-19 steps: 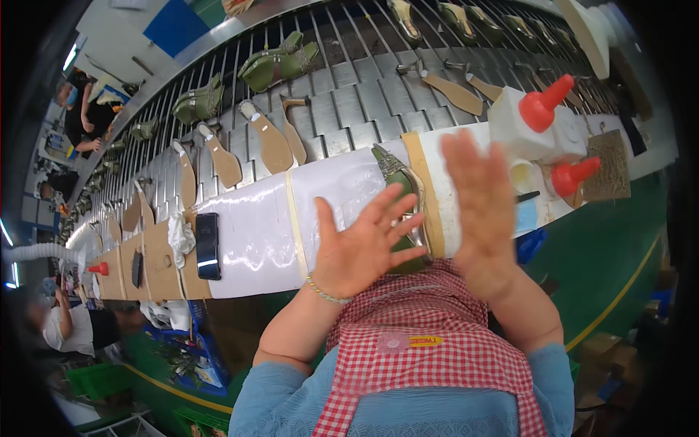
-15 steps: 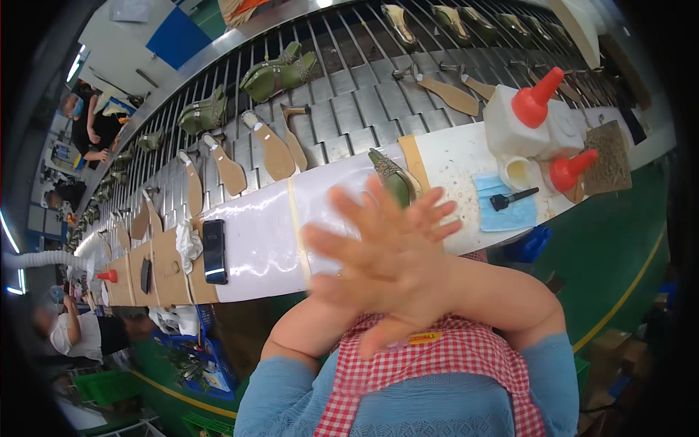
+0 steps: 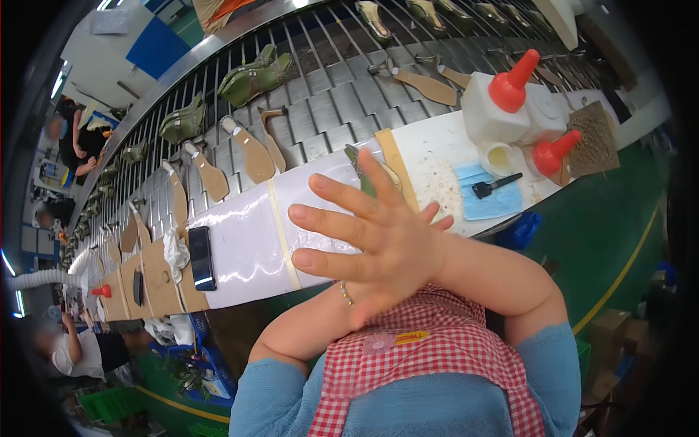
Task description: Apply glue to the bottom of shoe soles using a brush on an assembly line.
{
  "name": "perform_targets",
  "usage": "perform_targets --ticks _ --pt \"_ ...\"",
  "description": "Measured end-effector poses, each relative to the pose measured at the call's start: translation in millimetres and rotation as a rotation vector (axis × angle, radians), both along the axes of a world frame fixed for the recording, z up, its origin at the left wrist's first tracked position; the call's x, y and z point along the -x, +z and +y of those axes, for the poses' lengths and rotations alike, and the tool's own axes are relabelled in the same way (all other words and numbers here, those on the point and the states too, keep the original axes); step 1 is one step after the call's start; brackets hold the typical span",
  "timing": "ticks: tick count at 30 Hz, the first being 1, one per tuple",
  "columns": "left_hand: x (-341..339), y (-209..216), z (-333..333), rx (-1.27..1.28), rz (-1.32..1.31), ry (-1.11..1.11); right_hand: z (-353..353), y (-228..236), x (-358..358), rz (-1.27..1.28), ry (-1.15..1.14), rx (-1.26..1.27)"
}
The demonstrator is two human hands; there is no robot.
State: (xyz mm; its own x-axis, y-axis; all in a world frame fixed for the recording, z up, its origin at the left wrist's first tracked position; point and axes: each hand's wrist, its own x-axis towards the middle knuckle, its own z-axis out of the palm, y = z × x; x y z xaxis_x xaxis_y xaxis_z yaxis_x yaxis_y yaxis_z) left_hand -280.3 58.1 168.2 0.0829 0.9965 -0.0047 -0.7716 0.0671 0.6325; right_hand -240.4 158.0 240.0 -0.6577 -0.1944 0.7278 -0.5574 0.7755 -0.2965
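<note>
Well, the right hand is fanned wide, holding nothing, and crosses in front of the left hand (mostly hidden, so I cannot tell its grip). Partly behind the fingers, a green shoe lies on the white-covered bench, visible end pointing away from the person, long axis slanting across the bench. Beyond runs a slatted metal conveyor; the floor is green.
</note>
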Motion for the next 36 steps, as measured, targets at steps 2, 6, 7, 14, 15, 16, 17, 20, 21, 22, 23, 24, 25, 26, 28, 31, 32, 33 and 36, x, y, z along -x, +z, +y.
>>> perform_targets --ticks 2,6,7,14,15,16,17,20,21,22,23,24,25,26,28,31,32,33,36 --pt "-15.9 -15.8 -5.1 -0.061 -0.025 -0.056 16.2 -8.7 2.2 0.044 -0.078 0.042" --pt "1.4 14.6 -12.7 0.247 -0.478 -0.100 -4.4 -11.4 -11.1 0.079 -0.101 -0.017" --pt "-1.5 3.1 -13.0 0.247 -0.486 -0.110 -10.3 -10.2 -14.5 0.102 -0.100 -0.067" --pt "0.8 10.0 -32.7 0.066 -0.173 -0.239 63.2 -29.7 -11.4 0.151 -0.617 0.055" --pt "6.9 13.4 -36.5 0.013 -0.052 -0.293 70.8 -29.7 -15.5 0.174 -0.634 0.364" --pt "19.3 9.9 -40.5 0.068 -0.177 -0.149 76.5 -35.9 -22.9 0.088 -0.597 0.561" --pt "32.6 5.4 -43.2 0.082 -0.090 0.026 79.2 -43.4 -27.9 0.000 -0.554 0.757" --pt "65.9 -9.3 -57.2 0.113 0.054 0.381 75.1 -53.7 -35.9 -0.210 -0.511 0.888" --pt "73.3 -10.7 -61.0 0.113 0.051 0.380 73.4 -57.9 -35.5 -0.213 -0.512 0.887" --pt "79.2 -11.9 -64.1 0.145 0.054 0.456 71.1 -62.3 -34.0 -0.268 -0.484 0.972" --pt "82.8 -13.9 -65.1 0.176 0.058 0.530 70.0 -66.3 -32.8 -0.322 -0.456 1.055" --pt "85.4 -16.4 -66.8 0.179 0.037 0.567 68.7 -69.9 -30.0 -0.326 -0.452 1.055" --pt "87.2 -18.1 -67.4 0.181 0.036 0.571 67.6 -73.3 -27.5 -0.379 -0.450 1.086" --pt "89.1 -19.6 -67.4 0.216 0.060 0.597 66.9 -76.4 -25.3 -0.432 -0.449 1.116" --pt "91.5 -24.9 -65.7 0.252 0.080 0.626 67.5 -80.8 -22.0 -0.456 -0.447 1.104" --pt "90.7 -37.0 -56.5 0.313 0.236 0.657 74.8 -94.2 -19.1 -0.611 -0.520 0.985" --pt "90.0 -39.5 -51.7 0.332 0.312 0.665 77.3 -97.3 -17.7 -0.737 -0.592 0.873" --pt "89.5 -41.2 -45.6 0.350 0.389 0.669 76.8 -96.8 -12.6 -0.741 -0.592 0.872" --pt "89.8 -44.4 -28.4 0.329 0.448 0.652 66.5 -95.2 5.7 -0.248 -0.627 0.212"
